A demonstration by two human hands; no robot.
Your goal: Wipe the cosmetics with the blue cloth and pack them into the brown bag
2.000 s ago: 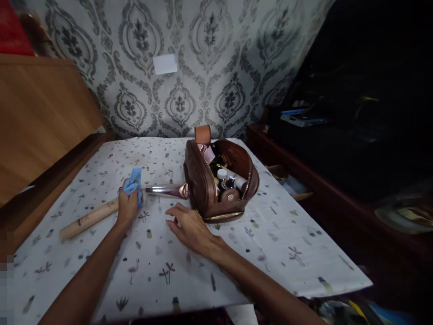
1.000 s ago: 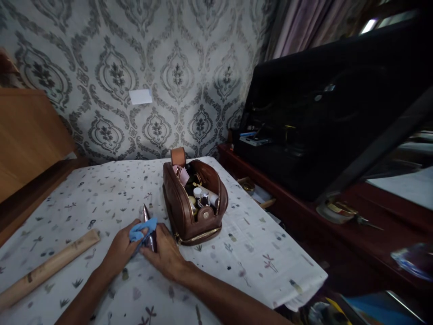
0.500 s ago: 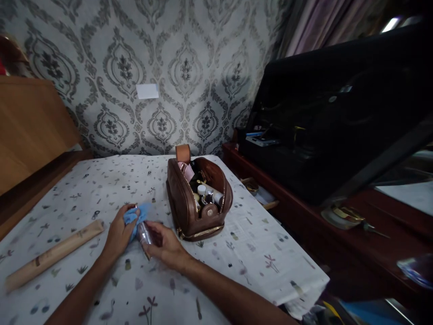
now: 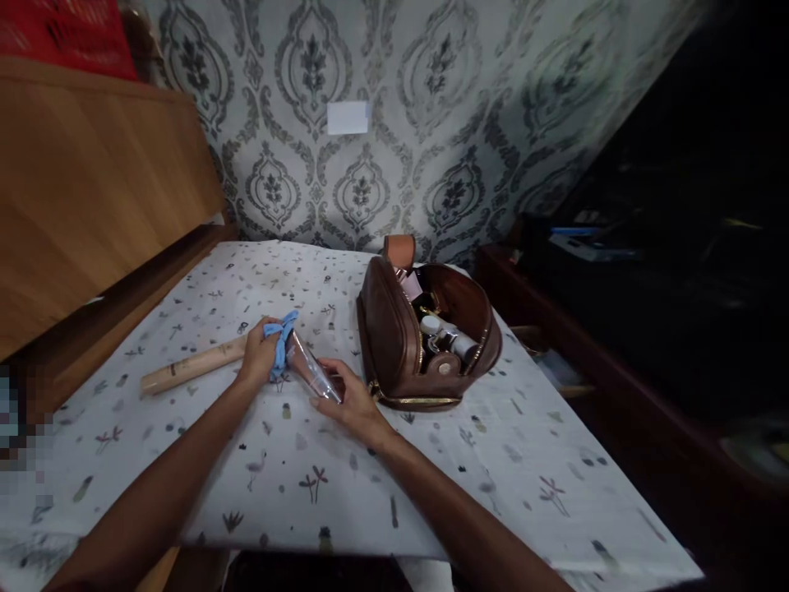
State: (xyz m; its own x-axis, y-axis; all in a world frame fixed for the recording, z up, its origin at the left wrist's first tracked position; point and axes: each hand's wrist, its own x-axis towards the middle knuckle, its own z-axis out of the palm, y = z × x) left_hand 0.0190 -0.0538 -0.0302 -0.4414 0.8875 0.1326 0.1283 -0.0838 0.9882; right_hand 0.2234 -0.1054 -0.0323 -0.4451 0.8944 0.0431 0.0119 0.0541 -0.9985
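Note:
My left hand is closed on a blue cloth, which it presses around one end of a shiny, clear-looking tube. The other end of that tube sits between the thumb and fingers of my right hand. Just beyond my left hand a long beige tube lies on the patterned tablecloth. To the right of my hands stands a brown leather toiletry bag, unzipped, with a white-capped bottle and several other cosmetics inside.
A wooden panel borders the table on the left. Patterned wallpaper rises behind, with a white card on it. At the right are a dark red cabinet and a large black screen-like panel.
The view has swung left and down, so the bag and hands sit further right. My right hand has shifted toward the tube's lower end, and more of the tube now shows.

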